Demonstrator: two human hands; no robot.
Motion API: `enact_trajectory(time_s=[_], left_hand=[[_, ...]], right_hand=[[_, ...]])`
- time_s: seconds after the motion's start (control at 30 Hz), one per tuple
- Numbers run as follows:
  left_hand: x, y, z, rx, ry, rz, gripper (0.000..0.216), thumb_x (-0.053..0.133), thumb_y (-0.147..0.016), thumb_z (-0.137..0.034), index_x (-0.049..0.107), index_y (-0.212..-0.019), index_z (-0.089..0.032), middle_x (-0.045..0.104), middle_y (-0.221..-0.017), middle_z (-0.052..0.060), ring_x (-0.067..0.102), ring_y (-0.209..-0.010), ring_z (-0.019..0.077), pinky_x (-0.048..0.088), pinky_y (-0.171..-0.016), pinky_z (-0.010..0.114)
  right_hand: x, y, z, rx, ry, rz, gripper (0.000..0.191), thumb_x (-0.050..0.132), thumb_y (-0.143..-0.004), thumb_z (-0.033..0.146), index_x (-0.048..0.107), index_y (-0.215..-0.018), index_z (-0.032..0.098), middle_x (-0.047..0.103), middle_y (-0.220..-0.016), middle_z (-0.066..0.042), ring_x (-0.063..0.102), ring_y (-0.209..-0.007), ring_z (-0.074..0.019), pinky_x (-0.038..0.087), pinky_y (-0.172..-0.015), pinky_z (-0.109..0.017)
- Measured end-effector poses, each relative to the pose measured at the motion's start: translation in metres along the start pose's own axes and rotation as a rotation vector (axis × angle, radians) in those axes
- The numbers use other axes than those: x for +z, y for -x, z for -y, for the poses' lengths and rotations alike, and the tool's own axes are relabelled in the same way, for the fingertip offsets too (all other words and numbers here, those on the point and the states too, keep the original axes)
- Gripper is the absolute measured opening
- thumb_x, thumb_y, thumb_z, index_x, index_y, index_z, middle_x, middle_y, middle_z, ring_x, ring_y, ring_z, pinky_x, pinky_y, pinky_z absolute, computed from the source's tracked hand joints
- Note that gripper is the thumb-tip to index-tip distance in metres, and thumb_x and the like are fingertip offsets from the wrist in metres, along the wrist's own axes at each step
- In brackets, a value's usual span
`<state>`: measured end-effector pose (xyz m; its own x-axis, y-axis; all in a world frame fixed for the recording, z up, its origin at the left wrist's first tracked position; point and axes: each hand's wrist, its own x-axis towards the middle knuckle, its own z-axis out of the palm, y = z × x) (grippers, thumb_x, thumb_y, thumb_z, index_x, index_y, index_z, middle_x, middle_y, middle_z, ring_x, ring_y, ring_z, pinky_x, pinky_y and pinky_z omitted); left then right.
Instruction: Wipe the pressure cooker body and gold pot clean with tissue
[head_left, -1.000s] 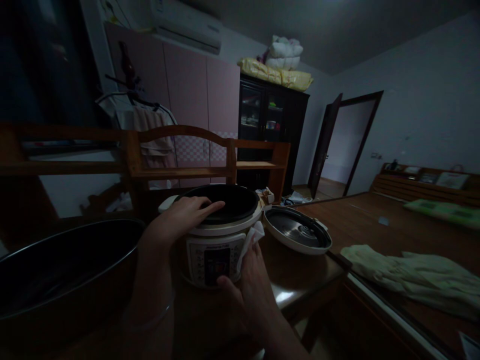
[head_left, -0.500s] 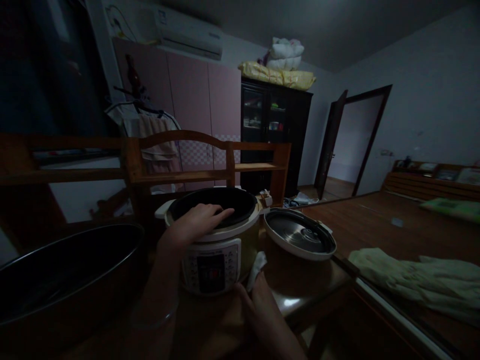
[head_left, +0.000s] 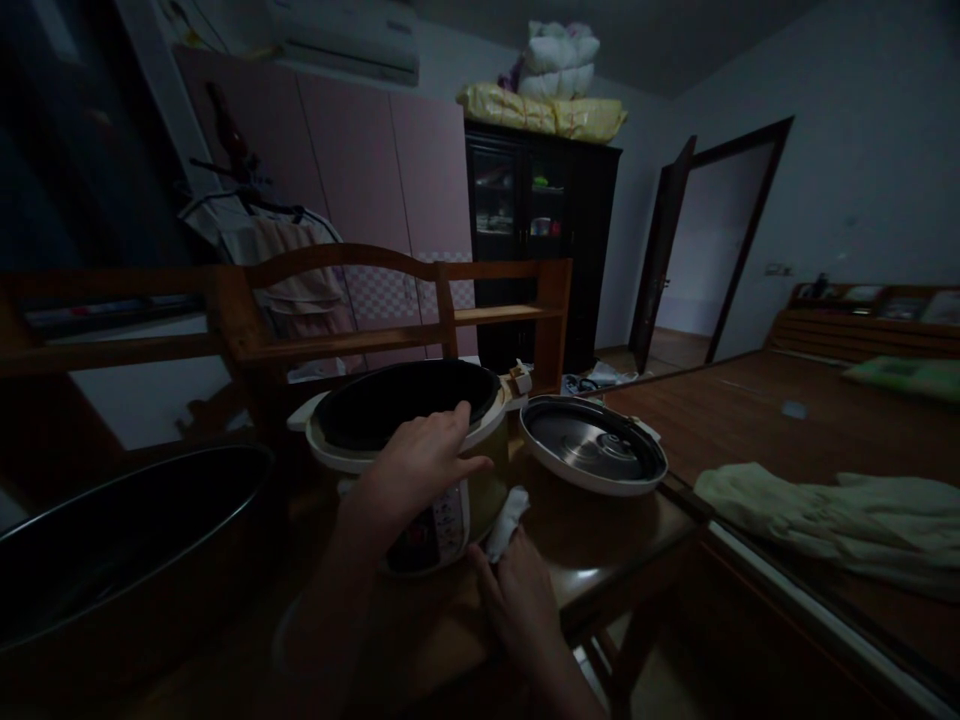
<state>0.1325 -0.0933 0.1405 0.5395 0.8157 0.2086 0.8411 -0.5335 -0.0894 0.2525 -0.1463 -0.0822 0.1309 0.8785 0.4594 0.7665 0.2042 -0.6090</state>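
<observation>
A white and gold electric cooker (head_left: 491, 470) stands on the wooden table, its top uncovered and its dark inner pot (head_left: 375, 400) showing. Over the front right of its rim is my left hand (head_left: 424, 455), fingers stretched forward and thumb apart, nothing visible in it. That hand covers part of the control panel; whether it touches the rim I cannot tell. Low at the cooker's right side, my right hand (head_left: 521, 595) is closed on a crumpled white cloth (head_left: 508, 522), which lies close against the cooker wall. The cooker's lid (head_left: 592, 450) rests inside-up to the right.
A large dark basin (head_left: 135, 570) with a shiny rim is at the left. Behind the cooker runs a wooden shelf rail (head_left: 345, 345). The table's right edge meets a wooden bed (head_left: 720, 420) with a pale green cloth (head_left: 817, 520) on it.
My left hand has moved right and down along the rim, out from over the pot. My right hand keeps the cloth by the cooker's side. The view has shifted slightly.
</observation>
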Motion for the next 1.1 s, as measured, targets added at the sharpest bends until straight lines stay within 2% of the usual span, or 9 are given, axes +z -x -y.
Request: enact_trajectory(time_s=[0.23, 0.43, 0.6, 0.7, 0.8, 0.9, 1.1], left_hand=[[0.002, -0.002, -0.009, -0.099, -0.092, 0.009, 0.048, 0.058, -0.089, -0.046, 0.049, -0.125, -0.016, 0.07, -0.114, 0.016, 0.069, -0.103, 0.027, 0.051, -0.083, 0.032], [0.004, -0.004, -0.016, -0.128, -0.094, -0.006, 0.043, 0.052, -0.091, -0.049, 0.051, -0.118, -0.016, 0.071, -0.107, 0.016, 0.07, -0.096, 0.0282, 0.052, -0.079, 0.034], [0.004, -0.005, -0.018, -0.144, -0.104, -0.012, 0.04, 0.049, -0.092, -0.049, 0.052, -0.114, -0.016, 0.071, -0.103, 0.016, 0.071, -0.094, 0.029, 0.052, -0.078, 0.035], [0.004, -0.005, -0.016, -0.118, -0.106, 0.0, 0.041, 0.047, -0.093, -0.05, 0.052, -0.114, -0.016, 0.071, -0.104, 0.015, 0.07, -0.096, 0.0283, 0.052, -0.079, 0.034], [0.004, -0.004, -0.013, -0.092, -0.111, -0.003, 0.041, 0.045, -0.094, -0.048, 0.051, -0.117, -0.016, 0.071, -0.108, 0.015, 0.07, -0.096, 0.0273, 0.051, -0.078, 0.033], [0.003, -0.004, -0.008, -0.068, -0.102, 0.013, 0.037, 0.044, -0.094, -0.046, 0.051, -0.114, -0.016, 0.071, -0.107, 0.014, 0.07, -0.095, 0.0284, 0.049, -0.074, 0.033], [-0.001, -0.007, 0.014, 0.075, 0.015, 0.068, 0.025, 0.048, -0.091, -0.044, 0.05, -0.102, -0.022, 0.071, -0.098, 0.006, 0.07, -0.092, 0.0254, 0.045, -0.07, 0.031]], right_hand=[[0.001, 0.0, 0.001, 0.043, 0.006, -0.006, 0.053, 0.042, -0.102, 0.052, 0.051, -0.143, 0.021, 0.059, -0.139, -0.013, 0.055, -0.131, -0.0288, 0.045, -0.108, -0.042], [-0.001, 0.001, 0.002, -0.003, 0.034, -0.065, 0.053, 0.045, -0.101, 0.051, 0.051, -0.143, 0.02, 0.061, -0.138, -0.014, 0.057, -0.129, -0.0293, 0.048, -0.105, -0.041], [0.006, 0.002, -0.002, 0.021, 0.096, -0.061, 0.065, 0.045, -0.099, 0.057, 0.046, -0.147, 0.013, 0.054, -0.145, -0.02, 0.052, -0.135, -0.0322, 0.045, -0.109, -0.045], [0.012, 0.002, -0.005, 0.059, 0.147, -0.052, 0.074, 0.044, -0.098, 0.06, 0.044, -0.147, 0.005, 0.051, -0.146, -0.026, 0.048, -0.138, -0.0351, 0.043, -0.111, -0.048], [0.014, 0.003, -0.006, 0.076, 0.164, -0.047, 0.077, 0.043, -0.098, 0.061, 0.043, -0.148, 0.003, 0.051, -0.146, -0.027, 0.047, -0.139, -0.0355, 0.043, -0.111, -0.049], [0.014, 0.004, -0.005, 0.079, 0.164, -0.053, 0.076, 0.042, -0.098, 0.062, 0.044, -0.147, 0.004, 0.051, -0.146, -0.027, 0.048, -0.138, -0.0359, 0.044, -0.11, -0.049], [0.012, 0.004, -0.004, 0.049, 0.151, -0.088, 0.071, 0.042, -0.099, 0.06, 0.043, -0.149, 0.009, 0.052, -0.147, -0.023, 0.047, -0.139, -0.0347, 0.044, -0.11, -0.049]])
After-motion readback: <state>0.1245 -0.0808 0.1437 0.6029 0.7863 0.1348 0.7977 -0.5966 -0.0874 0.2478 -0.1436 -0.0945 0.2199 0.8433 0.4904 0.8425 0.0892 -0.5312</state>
